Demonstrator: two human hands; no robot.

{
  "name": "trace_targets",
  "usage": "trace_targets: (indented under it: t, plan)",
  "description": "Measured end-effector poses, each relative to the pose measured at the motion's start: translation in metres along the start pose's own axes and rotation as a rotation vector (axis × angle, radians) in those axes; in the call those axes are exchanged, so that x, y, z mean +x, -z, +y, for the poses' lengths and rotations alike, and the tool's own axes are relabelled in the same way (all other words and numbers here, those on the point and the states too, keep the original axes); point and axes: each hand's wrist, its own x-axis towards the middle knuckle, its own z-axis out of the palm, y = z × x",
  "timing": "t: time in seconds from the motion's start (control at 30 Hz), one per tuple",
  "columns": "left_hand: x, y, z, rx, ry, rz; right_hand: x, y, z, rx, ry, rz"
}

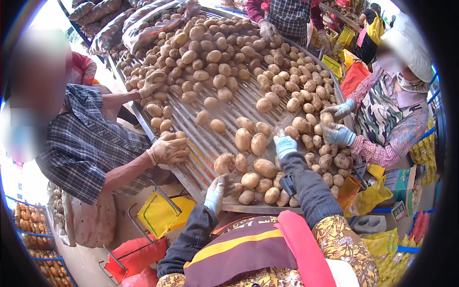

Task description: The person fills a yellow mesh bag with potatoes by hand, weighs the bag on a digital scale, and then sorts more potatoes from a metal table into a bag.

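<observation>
Potatoes point(243, 139) lie loose over a slatted metal sorting table point(186, 112), heaped high at the far end. My left hand point(216, 193), in a pale glove with a dark grey palm, is at the near edge beside several potatoes. Its fingers are stretched out and nothing shows in its grip. Farther forward and to the right, my right hand point(285, 145) reaches over the table in a similar glove. Its fingers point away from me among the potatoes, extended, with no potato visibly held. A dark wristband point(288, 185) sits on my right forearm.
A person in a checked shirt point(91, 138) works at the left side, a person in a camouflage vest point(389, 107) at the right, another at the far side. Yellow bags point(165, 214) and a red bag point(136, 256) hang on frames by the table. Filled sacks point(112, 33) stand behind.
</observation>
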Motion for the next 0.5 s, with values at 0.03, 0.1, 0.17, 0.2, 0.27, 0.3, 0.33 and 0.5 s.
trace_targets:
  t: [0.03,0.1,0.17,0.2,0.27,0.3,0.33,0.5]
  plan:
    - [-0.003,0.005,0.001,-0.019,0.001,-0.002,0.008,0.001,0.007,0.066,-0.053,-0.006]
    - [-0.008,0.013,0.005,-0.058,-0.008,0.01,0.03,-0.02,0.037,0.043,-0.035,0.176]
    - [-0.017,0.021,0.008,-0.099,-0.016,0.03,0.017,0.015,0.032,0.063,-0.197,0.034]
    - [-0.021,0.025,0.008,-0.154,-0.027,0.023,0.021,0.011,0.041,0.28,-0.215,0.047]
    - [-0.022,0.027,0.008,-0.227,-0.012,0.034,0.014,0.02,0.032,0.889,-0.273,0.039]
    - [-0.022,0.024,0.006,-0.237,-0.011,0.039,0.006,0.016,0.02,1.143,-0.18,0.049]
    - [-0.022,0.018,0.007,-0.324,0.012,0.015,-0.005,0.012,0.006,1.395,-0.08,0.059]
    - [-0.022,-0.006,0.024,-0.637,0.129,-0.185,-0.081,0.043,-0.094,1.364,0.111,-0.243]
